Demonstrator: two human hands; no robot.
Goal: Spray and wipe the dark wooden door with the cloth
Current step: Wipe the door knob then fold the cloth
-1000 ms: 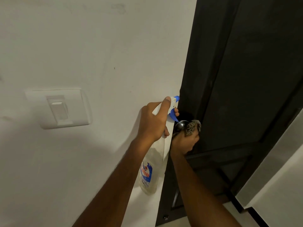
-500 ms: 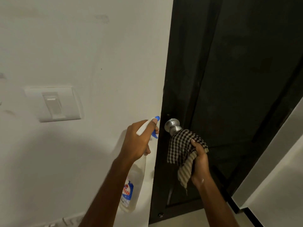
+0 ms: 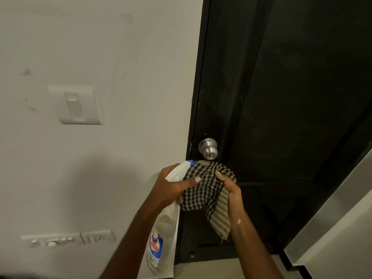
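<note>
Gripped spray bottle (image 3: 161,234) in left hand (image 3: 169,191); pinched checked cloth (image 3: 203,194) in right hand (image 3: 231,190), just below steel doorknob (image 3: 208,148).

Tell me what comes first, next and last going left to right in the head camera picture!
Switch → bottle → cloth → right hand. The knob sits straight above the cloth in the picture, so it has no clear place in the line.

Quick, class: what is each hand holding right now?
Left hand: closed round the spray bottle.
Right hand: closed on the checked cloth.
</note>
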